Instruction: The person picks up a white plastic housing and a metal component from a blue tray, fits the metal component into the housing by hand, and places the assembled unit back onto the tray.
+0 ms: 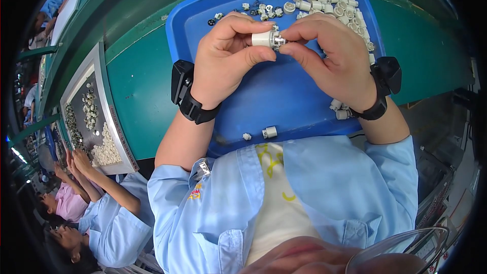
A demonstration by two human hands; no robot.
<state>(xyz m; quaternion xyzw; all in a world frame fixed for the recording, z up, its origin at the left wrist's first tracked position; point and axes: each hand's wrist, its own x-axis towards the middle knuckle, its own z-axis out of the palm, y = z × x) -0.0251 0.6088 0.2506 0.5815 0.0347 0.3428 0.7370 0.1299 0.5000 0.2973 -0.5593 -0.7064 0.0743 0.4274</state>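
Over the blue tray [248, 104], both hands meet on one small part. My left hand [218, 58] is closed on a white plastic cylinder [261, 39], pinched between thumb and fingers and lying sideways. At the cylinder's right end sits a small insert with shiny metal contacts [277, 39]. The thumb and forefinger of my right hand [332, 48] pinch this insert. Whether it is fully seated in the cylinder I cannot tell. My right hand's other fingers are curled and partly hidden.
Many white cylinders [345, 7] crowd the tray's far right; several small black-and-white inserts [261, 10] lie at its far side. Near its front edge rest a loose cylinder [269, 132] and an insert [247, 136]. Left, co-workers' hands [78, 162] reach to a metal-framed tray [115, 116].
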